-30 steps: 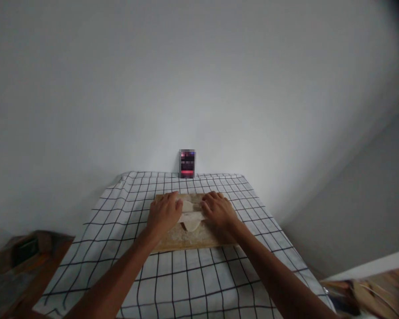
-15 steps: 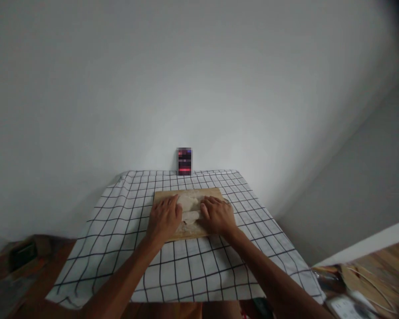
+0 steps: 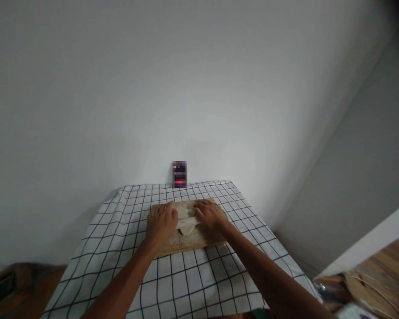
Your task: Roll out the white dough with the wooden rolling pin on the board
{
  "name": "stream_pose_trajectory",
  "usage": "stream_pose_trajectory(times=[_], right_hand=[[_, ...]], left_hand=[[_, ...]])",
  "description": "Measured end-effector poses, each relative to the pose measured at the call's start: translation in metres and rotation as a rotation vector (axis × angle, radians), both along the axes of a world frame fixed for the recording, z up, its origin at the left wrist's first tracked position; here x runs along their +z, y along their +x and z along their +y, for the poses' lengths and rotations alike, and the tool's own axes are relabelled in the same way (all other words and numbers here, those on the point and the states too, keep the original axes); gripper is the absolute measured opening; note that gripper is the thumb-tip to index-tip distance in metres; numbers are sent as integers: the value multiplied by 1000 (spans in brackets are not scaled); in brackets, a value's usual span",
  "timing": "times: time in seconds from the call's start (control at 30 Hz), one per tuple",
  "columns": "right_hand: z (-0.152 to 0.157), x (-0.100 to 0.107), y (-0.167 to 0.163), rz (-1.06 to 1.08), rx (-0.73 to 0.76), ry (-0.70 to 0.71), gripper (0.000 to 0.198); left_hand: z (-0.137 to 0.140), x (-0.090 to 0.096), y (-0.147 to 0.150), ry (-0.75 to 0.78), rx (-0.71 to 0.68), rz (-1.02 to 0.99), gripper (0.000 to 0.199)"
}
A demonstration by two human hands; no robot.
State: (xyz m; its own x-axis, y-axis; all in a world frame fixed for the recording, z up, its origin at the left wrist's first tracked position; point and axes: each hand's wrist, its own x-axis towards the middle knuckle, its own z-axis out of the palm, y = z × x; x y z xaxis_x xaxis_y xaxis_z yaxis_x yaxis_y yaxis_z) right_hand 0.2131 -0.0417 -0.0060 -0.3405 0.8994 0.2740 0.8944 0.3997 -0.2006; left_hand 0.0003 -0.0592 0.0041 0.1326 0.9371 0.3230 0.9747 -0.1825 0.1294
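A pale, floury rolling pin lies crosswise over a thin sheet of dough on a wooden board. My left hand is closed over the pin's left end, fingers pointing away from me. Over the right end, my right hand bends its fingers on the pin in the same way. Dough shows both beyond the pin and on its near side. Both ends of the pin are hidden under my hands.
The board rests on a table with a white, black-checked cloth. A phone-like device, its screen blurred, leans on the wall at the back. A round wooden piece and other items stand low at right.
Both hands have pushed the rolling pin away from me across the board, and a flap of dough now shows on its near side. The view has tilted up slightly.
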Motion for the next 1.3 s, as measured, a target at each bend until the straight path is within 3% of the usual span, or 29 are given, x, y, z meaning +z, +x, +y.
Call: stream_pose_trajectory(times=[0.13,0.27,0.43,0.67,0.87,1.07,1.2,1.3], right_hand=[[-16,-8,0,25,-45,56,34],[-32,-14,1,25,-65,82,35],[-31,-12,2,23,-30,62,39],[-3,-4,0,49,-5,-23,36],[-17,-14,0,70,-68,56,35],[-36,-22,2,88,-33,74,37],[-29,-20,2,91,-21,69,37],[-15,-15,0,78,-7,54,38]], left_hand=[[-10,-7,1,139,-26,25,44],[-20,-13,2,183,-57,66,46],[-23,-16,0,149,-83,65,46],[-1,-10,-3,-18,-51,59,46],[-12,-17,-1,79,-40,85,48],[-32,-26,-1,123,-98,21,49],[-30,-28,-3,87,-116,-8,47],[-20,-20,-3,31,-109,-43,42]])
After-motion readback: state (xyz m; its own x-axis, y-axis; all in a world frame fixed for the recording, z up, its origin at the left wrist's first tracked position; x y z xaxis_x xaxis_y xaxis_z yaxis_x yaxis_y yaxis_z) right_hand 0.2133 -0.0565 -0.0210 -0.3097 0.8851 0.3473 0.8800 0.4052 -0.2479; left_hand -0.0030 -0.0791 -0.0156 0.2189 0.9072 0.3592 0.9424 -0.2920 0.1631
